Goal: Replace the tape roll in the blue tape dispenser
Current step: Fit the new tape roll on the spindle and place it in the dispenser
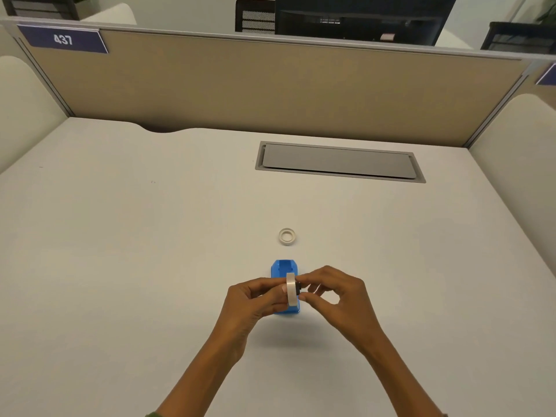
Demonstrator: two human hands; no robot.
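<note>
The blue tape dispenser (282, 269) stands on the white desk (150, 251), partly hidden behind my hands. Just above it I hold a whitish tape roll (291, 289) on edge. My left hand (252, 302) pinches the roll's left face. My right hand (331, 293) pinches a small black hub (298, 289) that sticks out of the roll's right side. A second, thin tape ring (287, 236) lies flat on the desk a little beyond the dispenser.
A grey cable hatch (340, 161) is set into the desk farther back. A beige partition (270, 85) with a "437" label (63, 40) closes off the far edge. Cream side panels flank the desk.
</note>
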